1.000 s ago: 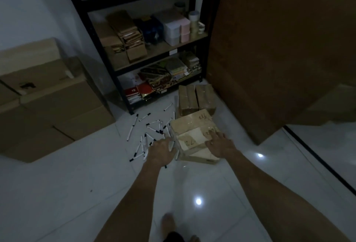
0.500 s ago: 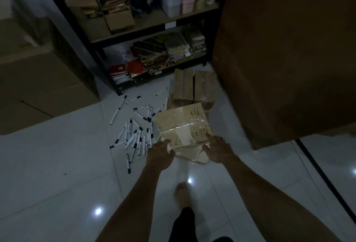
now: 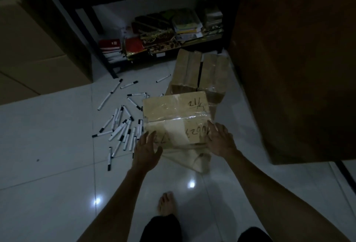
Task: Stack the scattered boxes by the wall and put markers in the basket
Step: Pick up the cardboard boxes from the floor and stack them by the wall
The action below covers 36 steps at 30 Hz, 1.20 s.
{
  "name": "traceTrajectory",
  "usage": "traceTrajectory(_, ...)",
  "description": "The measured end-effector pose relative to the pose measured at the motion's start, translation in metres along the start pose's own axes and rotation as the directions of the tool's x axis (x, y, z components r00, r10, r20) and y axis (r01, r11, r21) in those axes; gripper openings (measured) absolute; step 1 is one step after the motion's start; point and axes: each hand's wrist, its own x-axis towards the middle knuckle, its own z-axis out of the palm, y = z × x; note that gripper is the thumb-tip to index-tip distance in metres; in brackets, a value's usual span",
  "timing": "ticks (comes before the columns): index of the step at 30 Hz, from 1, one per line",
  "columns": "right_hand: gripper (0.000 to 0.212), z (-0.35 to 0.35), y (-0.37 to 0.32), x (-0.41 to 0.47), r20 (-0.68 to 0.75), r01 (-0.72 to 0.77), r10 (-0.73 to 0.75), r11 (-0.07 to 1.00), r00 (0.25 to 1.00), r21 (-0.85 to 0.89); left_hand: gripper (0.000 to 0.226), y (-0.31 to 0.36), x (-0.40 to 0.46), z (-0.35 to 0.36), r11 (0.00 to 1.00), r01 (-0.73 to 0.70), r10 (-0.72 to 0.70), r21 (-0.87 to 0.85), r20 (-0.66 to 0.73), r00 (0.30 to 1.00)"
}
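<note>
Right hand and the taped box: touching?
Touching. The head view shows the right hand with its fingers lying on the near right edge of the taped box.

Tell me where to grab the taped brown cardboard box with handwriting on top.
Take the taped brown cardboard box by its two short side walls, one palm each side, low near the bottom edge. Left hand and right hand already flank its near corners; the glossy taped top offers no grip.

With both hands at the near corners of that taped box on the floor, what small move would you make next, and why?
Probably curl the fingers round the box's two sides and lift it. The left hand and right hand are open at the near corners of the taped box, not yet gripping. It seems to rest on another carton, and the markers lie close beside it on the left, so lifting disturbs them less than sliding.
</note>
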Motion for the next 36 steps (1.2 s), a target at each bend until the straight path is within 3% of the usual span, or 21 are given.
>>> traceTrajectory(4,0.062,0.030,0.022,0.045,-0.180,0.109,-0.090,0.989,0.980,0.102,0.067,-0.020,0.034,0.036,0.999,-0.043,0.039,-0.021,-0.173,0.984)
traceTrajectory(8,0.063,0.047,0.031,0.094,-0.266,0.208,-0.146,0.952,0.953,0.224,0.075,-0.037,0.074,0.056,0.994,-0.069,0.041,-0.080,-0.314,0.949)
traceTrajectory(16,0.063,0.065,0.041,0.137,-0.310,0.290,-0.159,0.850,0.937,0.441,0.075,-0.050,0.093,0.090,0.965,-0.026,-0.065,-0.260,-0.333,0.941)
traceTrajectory(21,0.066,0.067,0.047,0.139,-0.308,0.349,-0.184,0.665,0.933,0.660,0.074,-0.051,0.092,0.092,0.929,-0.114,-0.027,-0.353,-0.370,0.929)
traceTrajectory(25,0.069,0.069,0.050,0.143,-0.277,0.343,-0.202,0.543,0.939,0.766,0.071,-0.062,0.100,0.095,0.883,-0.067,-0.107,-0.465,-0.338,0.935)
traceTrajectory(31,0.074,0.062,0.056,0.157,-0.230,0.330,-0.252,0.499,0.940,0.801,0.063,-0.081,0.124,0.090,0.679,-0.090,-0.152,-0.729,-0.259,0.954)
traceTrajectory(36,0.073,0.058,0.056,0.179,-0.217,0.281,-0.246,0.269,0.945,0.921,0.050,-0.079,0.158,0.079,0.503,-0.159,-0.106,-0.850,-0.244,0.964)
